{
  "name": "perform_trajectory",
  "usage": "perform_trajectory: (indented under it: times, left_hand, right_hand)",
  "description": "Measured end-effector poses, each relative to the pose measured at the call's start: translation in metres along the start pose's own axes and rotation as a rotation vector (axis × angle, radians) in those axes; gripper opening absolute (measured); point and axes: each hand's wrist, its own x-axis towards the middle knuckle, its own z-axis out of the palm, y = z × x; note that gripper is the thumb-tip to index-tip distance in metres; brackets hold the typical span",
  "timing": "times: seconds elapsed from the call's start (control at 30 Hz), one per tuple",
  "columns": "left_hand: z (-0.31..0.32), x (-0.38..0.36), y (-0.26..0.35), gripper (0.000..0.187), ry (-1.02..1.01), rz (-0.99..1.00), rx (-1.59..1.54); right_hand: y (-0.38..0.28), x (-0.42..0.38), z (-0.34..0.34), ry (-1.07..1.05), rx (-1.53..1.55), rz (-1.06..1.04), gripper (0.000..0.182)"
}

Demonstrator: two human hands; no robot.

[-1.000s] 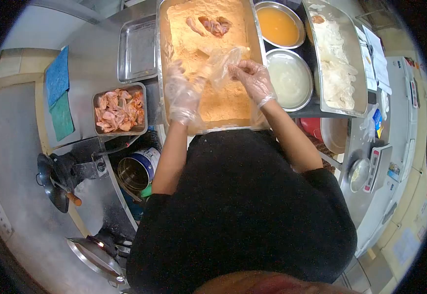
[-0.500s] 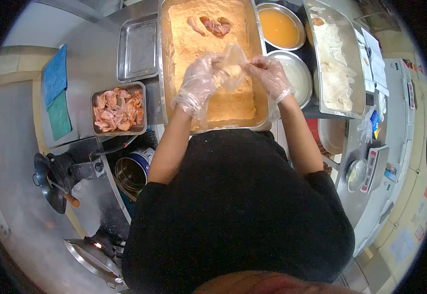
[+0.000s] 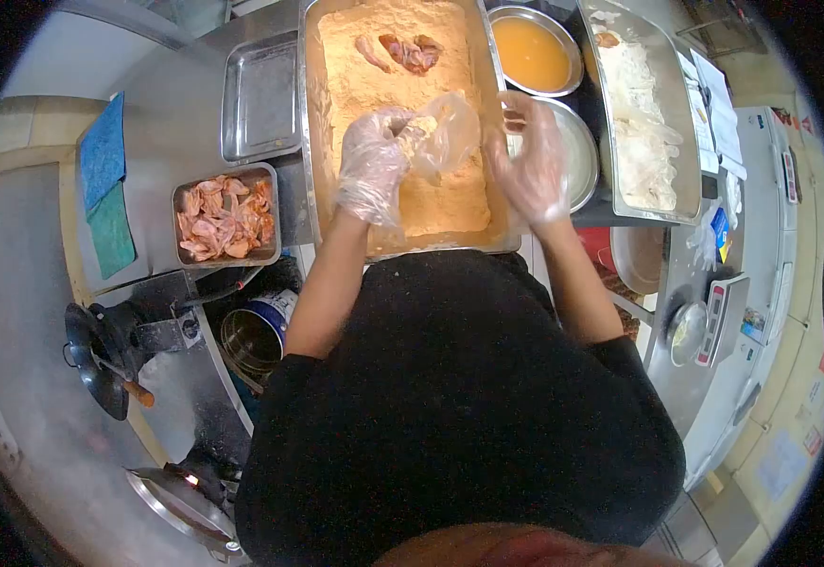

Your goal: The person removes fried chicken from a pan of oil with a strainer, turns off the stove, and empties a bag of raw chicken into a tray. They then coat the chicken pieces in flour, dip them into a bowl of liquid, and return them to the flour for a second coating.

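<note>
My left hand (image 3: 374,163), in a clear disposable glove, has its fingers closed on a loose clear plastic glove (image 3: 451,134) dusted with crumbs. This limp plastic hangs over the large metal tray of orange-tan breading (image 3: 450,213). Apart from it, at the tray's right rim, my right hand (image 3: 532,161) is raised with its fingers spread and somewhat blurred. Nothing shows in its grasp. A few pieces of raw meat (image 3: 414,55) lie on the breading at the far end of the tray.
To the left are a bare metal tray (image 3: 232,123) and a smaller tray of raw marinated chicken pieces (image 3: 227,219). Bowls of orange liquid (image 3: 531,55) and whitish liquid (image 3: 577,156) stand right, beside a white flour tray (image 3: 648,142). A wok (image 3: 95,359) sits lower left.
My right hand has let go of the plastic and moved right, its fingers now spread. The left hand has shifted slightly left, keeping the loose glove, which now hangs more fully open.
</note>
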Motion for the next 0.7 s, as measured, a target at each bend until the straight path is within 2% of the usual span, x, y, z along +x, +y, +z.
perform_trajectory:
  times: [0.03, 0.1, 0.13, 0.17, 0.23, 0.37, 0.47, 0.53, 0.57, 0.63, 0.7]
  left_hand:
    - [0.003, -0.002, 0.003, 0.019, 0.005, -0.001, -0.002]
    - [0.009, -0.008, 0.012, 0.017, 0.054, 0.243, 0.32]
    - [0.011, -0.01, 0.015, 0.019, 0.053, 0.287, 0.481]
    - [0.014, -0.013, 0.014, 0.019, 0.047, 0.289, 0.482]
    - [0.019, -0.016, 0.012, 0.016, 0.126, 0.354, 0.499]
    - [0.027, -0.017, 0.004, 0.015, 0.163, 0.44, 0.523]
    - [0.039, -0.027, 0.004, 0.016, 0.036, 0.408, 0.654]
    - [0.047, -0.032, -0.008, 0.016, 0.043, 0.543, 0.546]
    - [0.05, -0.034, -0.012, 0.016, 0.038, 0.55, 0.55]
    - [0.057, -0.037, -0.021, 0.018, -0.017, 0.593, 0.518]
    - [0.061, -0.036, -0.031, 0.019, -0.026, 0.603, 0.49]
  right_hand:
    - [-0.009, -0.003, -0.003, -0.004, 0.002, -0.004, 0.022]
    - [-0.023, -0.012, -0.007, -0.16, 0.12, -0.342, 0.031]
    - [-0.031, -0.016, -0.001, -0.192, 0.135, -0.259, 0.028]
    - [-0.031, -0.016, -0.001, -0.188, 0.132, -0.256, 0.028]
    - [-0.029, -0.012, 0.0, -0.34, 0.07, -0.028, 0.026]
    - [-0.001, -0.018, 0.003, -0.482, -0.112, -0.051, 0.021]
    - [0.016, -0.01, 0.01, -0.557, -0.184, 0.026, 0.025]
    - [0.043, -0.002, 0.027, -0.706, 0.404, 0.529, 0.027]
    - [0.046, -0.003, 0.034, -0.697, 0.407, 0.529, 0.027]
    - [0.046, -0.006, 0.046, -0.317, 1.545, 1.303, 0.027]
    - [0.031, 0.0, 0.049, -0.344, 1.549, 1.279, 0.031]
